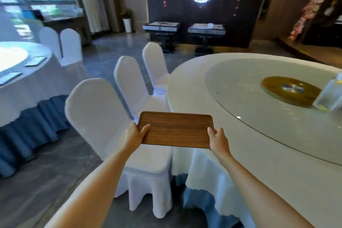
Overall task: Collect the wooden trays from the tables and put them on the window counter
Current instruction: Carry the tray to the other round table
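I hold a brown wooden tray [175, 129] level in the air, over the edge of the right round table [188, 87] and a covered chair. My left hand [134, 135] grips the tray's left short end, thumb on top. My right hand [218, 139] grips its right short end the same way. Two more flat trays [35, 60] [10, 77] lie on the left round table [27, 87], washed out by window glare. The window counter [63, 17] runs under the window at the far left.
Three white-covered chairs [96, 109] line the right table's left side. That table carries a glass turntable [240, 83] and a clear packet [331, 94]. Two more chairs [61, 44] stand by the left table. Open grey floor lies between the tables. Two dark stands [162, 27] sit at the back wall.
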A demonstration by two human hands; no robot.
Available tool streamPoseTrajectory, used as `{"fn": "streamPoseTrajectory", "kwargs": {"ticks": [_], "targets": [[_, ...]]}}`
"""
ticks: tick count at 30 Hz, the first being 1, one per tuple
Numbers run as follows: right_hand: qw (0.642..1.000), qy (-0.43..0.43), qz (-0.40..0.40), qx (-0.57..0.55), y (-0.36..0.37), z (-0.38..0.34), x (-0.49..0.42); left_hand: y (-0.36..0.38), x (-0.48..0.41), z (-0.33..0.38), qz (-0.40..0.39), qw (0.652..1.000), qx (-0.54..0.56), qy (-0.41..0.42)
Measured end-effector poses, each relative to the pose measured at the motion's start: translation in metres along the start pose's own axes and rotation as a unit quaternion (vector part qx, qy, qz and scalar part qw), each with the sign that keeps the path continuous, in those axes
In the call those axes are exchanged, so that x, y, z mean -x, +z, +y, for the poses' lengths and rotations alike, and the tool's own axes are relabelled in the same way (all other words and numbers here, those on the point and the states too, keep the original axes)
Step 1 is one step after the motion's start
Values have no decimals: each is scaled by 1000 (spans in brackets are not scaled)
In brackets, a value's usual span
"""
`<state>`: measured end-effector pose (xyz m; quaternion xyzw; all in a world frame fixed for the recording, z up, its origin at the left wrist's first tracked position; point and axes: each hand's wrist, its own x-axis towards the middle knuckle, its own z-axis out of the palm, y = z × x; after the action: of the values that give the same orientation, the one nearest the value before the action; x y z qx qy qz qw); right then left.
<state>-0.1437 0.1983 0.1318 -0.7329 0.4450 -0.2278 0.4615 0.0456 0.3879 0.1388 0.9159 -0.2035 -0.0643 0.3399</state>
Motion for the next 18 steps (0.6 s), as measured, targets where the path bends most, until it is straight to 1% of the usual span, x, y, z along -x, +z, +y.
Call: {"fn": "streamPoseTrajectory", "kwargs": {"ticks": [4, 8, 12, 18], "targets": [[999, -22, -47, 0, 52, -30, 7, -39, 1, -48, 32, 998, -35, -42], [994, -59, -87, 10, 118, -64, 13, -83, -5, -102, 70, 993, -42, -89], [987, -93, -128, 17, 202, -106, 20, -136, -25, -165, 106, 985, -42, -131], [977, -130, -170, 19, 342, -184, 30, -228, -77, -263, 144, 975, -37, -163]]}}
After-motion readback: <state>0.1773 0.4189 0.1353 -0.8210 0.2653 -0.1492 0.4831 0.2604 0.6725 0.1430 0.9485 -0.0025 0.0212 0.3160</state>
